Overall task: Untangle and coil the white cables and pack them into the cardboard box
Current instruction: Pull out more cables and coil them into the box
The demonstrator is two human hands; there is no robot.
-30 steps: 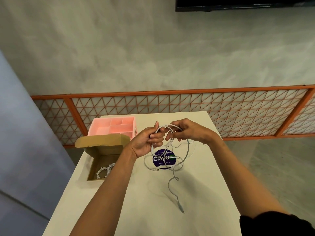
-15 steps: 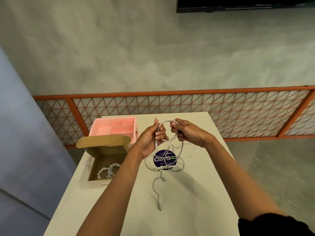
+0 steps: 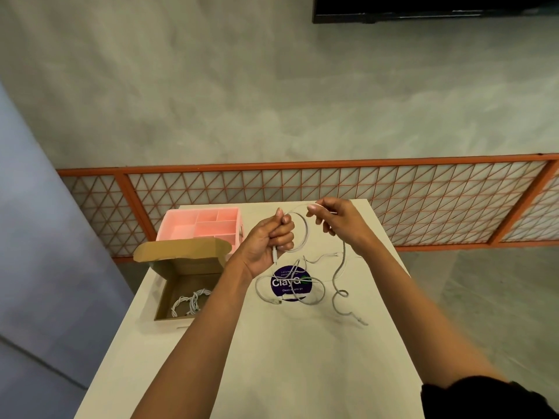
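The left hand (image 3: 268, 237) is closed in a fist around one end of a thin white cable (image 3: 306, 234), whose plug pokes out below the curled fingers, so that the end stays anchored while loops gather against the palm. The right hand (image 3: 336, 220), raised just beside it, pinches the same cable between thumb and fingertips and arches it over into a round loop. From there the free length hangs down and trails in waves across the pale tabletop (image 3: 272, 373). That slack probably lets each new turn feed without dragging. Both hands work above the surface, clear of the remaining loose white cables (image 3: 316, 297), which lie tangled over a round purple sticker (image 3: 290, 282), likely so the coil does not snag them. The open brown cardboard box (image 3: 187, 267) sits to the left, near the left forearm, lid flap standing up, with bundled white cables (image 3: 190, 302) already on its floor. Behind it stands a pink plastic divided tray (image 3: 178, 228). By my judgement the coiling has barely begun and packing is only partly done.
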